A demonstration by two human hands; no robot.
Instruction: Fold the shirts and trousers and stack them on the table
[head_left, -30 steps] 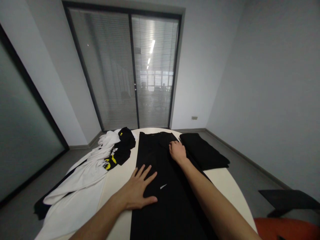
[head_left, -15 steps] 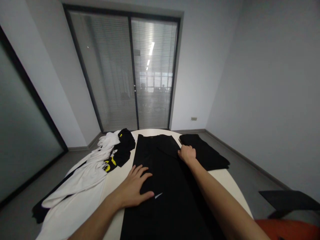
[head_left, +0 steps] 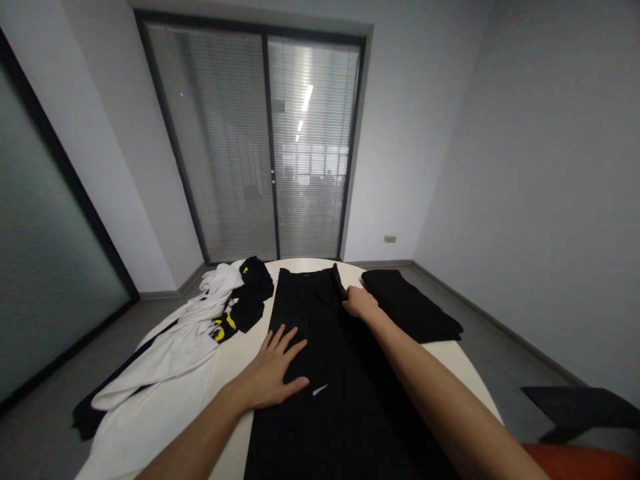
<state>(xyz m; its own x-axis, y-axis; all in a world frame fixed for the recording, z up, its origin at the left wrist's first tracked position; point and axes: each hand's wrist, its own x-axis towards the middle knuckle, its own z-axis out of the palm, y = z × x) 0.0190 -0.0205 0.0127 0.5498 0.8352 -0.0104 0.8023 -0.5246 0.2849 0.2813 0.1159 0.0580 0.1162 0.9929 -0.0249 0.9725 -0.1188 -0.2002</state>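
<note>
Black trousers [head_left: 320, 353] lie lengthwise over the pale table, waistband at the far end, with a small white mark on the cloth. My left hand [head_left: 275, 370] rests flat on their left side, fingers spread. At the upper right edge, my right hand [head_left: 361, 302] is closed on the trousers' side near the waistband, and the cloth there is lifted and turned inward. The fingertips of that hand are partly hidden by the fabric. The lower end of the trousers runs out of view at the bottom.
A folded black garment [head_left: 410, 307] lies on the table's right side. To the left are a crumpled white garment [head_left: 185, 357] and black cloth with yellow marks [head_left: 253, 287]. The table [head_left: 473, 380] has a curved edge. A chair [head_left: 580, 407] stands at the lower right.
My right hand has moved left and slightly up, pulling the trousers' right edge inward near the waistband. My left hand stays flat in place. The view has shifted slightly.
</note>
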